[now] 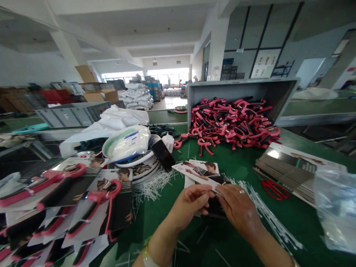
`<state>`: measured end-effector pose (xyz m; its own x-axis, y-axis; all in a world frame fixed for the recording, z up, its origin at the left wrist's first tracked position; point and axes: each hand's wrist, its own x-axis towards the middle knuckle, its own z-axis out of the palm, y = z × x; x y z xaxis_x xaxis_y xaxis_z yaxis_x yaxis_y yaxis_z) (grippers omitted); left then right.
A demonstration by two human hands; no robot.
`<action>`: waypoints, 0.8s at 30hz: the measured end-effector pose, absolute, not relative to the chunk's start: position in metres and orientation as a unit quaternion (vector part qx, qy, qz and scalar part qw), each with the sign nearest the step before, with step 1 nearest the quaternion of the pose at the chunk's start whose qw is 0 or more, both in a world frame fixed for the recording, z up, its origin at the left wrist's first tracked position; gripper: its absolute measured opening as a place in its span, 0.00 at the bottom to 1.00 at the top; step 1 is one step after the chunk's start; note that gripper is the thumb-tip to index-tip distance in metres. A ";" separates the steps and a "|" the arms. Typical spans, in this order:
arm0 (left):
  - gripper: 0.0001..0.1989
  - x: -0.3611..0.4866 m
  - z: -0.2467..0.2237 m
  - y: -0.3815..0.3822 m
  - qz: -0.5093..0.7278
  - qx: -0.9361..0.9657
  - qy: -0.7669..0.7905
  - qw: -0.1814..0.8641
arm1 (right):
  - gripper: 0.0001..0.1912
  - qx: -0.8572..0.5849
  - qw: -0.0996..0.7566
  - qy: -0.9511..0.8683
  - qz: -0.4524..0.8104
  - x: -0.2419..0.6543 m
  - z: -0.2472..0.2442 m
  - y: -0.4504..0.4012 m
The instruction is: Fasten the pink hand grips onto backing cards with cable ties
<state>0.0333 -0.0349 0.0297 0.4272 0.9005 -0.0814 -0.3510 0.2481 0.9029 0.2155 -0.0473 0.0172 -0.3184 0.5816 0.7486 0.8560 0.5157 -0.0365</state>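
Both forearms reach up from the bottom of the view and angle inward, so the left hand (191, 203) and right hand (237, 209) nearly meet above a green workbench (194, 239). The left hand is curled, palm turned in, its fingers closed around the edge of a dark backing card (214, 207) held just in front of the person. The right hand arches over from the other side, its fingers pressed together and pinching a thin white cable tie (218, 193) at the card's upper edge, though the exact grip is partly hidden. A ring (241, 191) shows on the right hand, and a pale band (147, 258) circles the left wrist.

Just beyond the hands lie more printed cards (198, 171), with loose white cable ties (268, 218) fanned out to the right. Red scissors (274, 189) rest beside a tall stack of cards (289, 174). Farther ahead, a grey crate (241, 89) lies tipped over, spilling a heap of pink-and-black U-shaped handles (233, 122), while finished carded handles (94, 200) overlap at the left
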 end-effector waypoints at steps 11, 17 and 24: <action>0.20 0.070 0.021 -0.031 0.487 0.465 0.325 0.664 | 0.13 -0.519 0.453 -0.724 -0.038 0.219 0.029 -0.041; 0.23 0.073 0.030 -0.030 0.438 0.447 0.335 0.704 | 0.15 -0.550 0.488 -0.675 0.066 0.222 0.029 -0.038; 0.24 0.075 0.040 -0.031 0.433 0.377 0.335 0.747 | 0.14 -0.558 0.522 -0.629 0.148 0.225 0.028 -0.035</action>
